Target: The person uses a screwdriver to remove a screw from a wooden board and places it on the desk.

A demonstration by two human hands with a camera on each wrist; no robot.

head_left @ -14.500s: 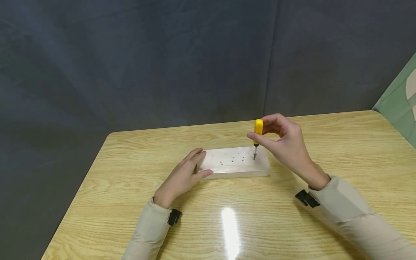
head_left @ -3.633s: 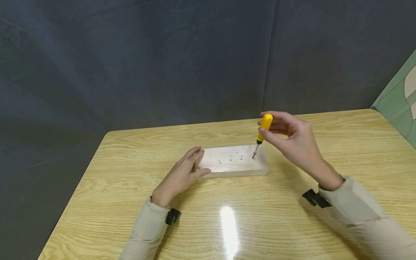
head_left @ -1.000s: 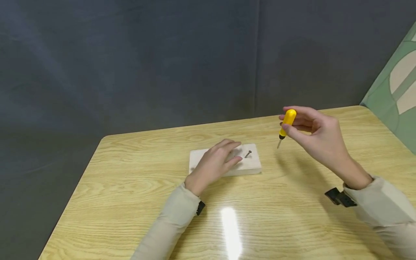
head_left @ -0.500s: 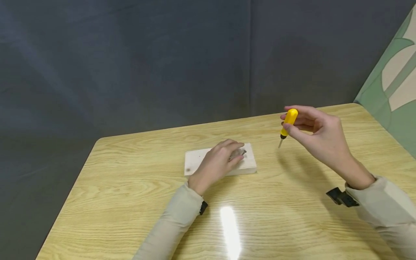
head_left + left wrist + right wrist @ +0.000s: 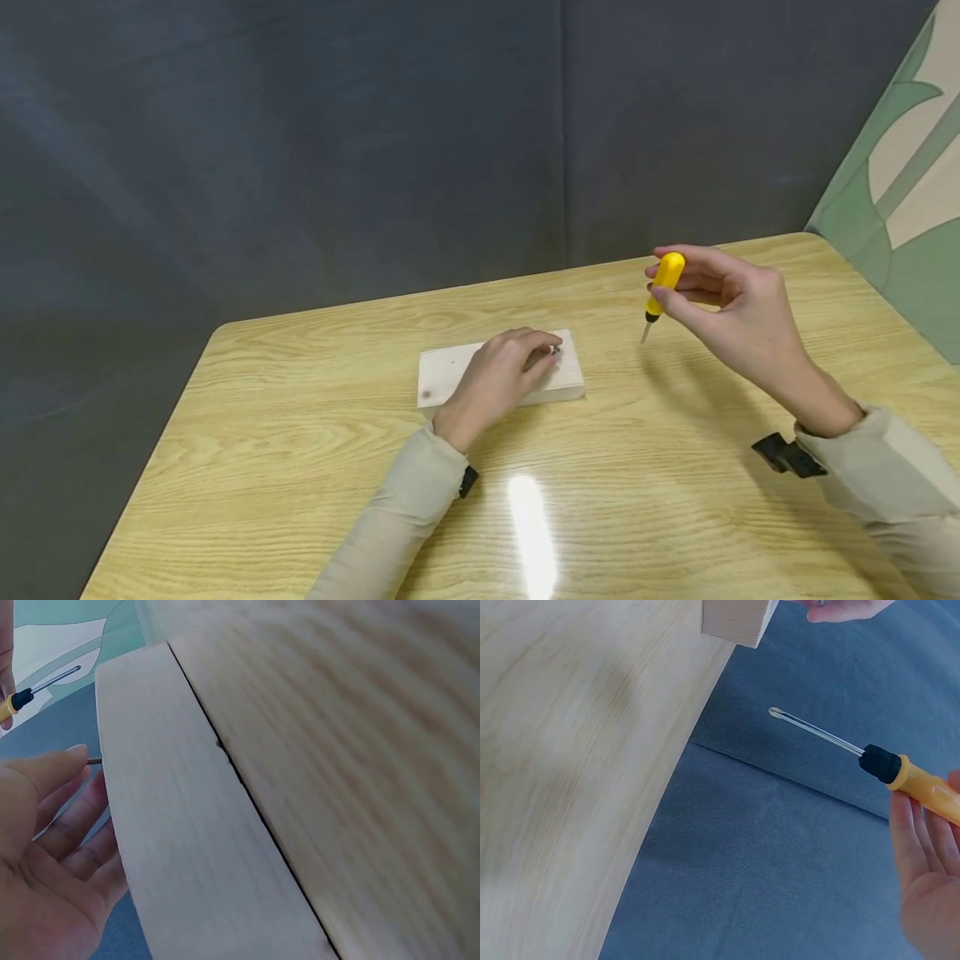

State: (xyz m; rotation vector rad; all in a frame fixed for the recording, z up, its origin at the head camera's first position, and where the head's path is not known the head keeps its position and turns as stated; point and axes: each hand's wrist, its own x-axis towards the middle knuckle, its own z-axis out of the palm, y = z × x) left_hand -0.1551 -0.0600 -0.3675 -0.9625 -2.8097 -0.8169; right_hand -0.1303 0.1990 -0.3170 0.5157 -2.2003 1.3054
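A pale wooden block lies flat on the table, partly covered by my left hand. Thumb and fingers of that hand pinch a screw standing in the block's right part. Its thread shows between the thumb and the wood in the left wrist view, while the fingers cover most of its head. Right of the block and raised off the table, my right hand grips a yellow-handled screwdriver. The screwdriver's bare metal tip points down, apart from the screw and the block.
The wood-grain table reaches back to a dark curtain. A green and beige patterned panel stands at the right edge. Black wrist straps sit by the beige sleeves.
The screwdriver, earlier on the screw's head, has been lifted away to the right. My left hand has moved from the block's left end to the screw, its fingers closing on it.
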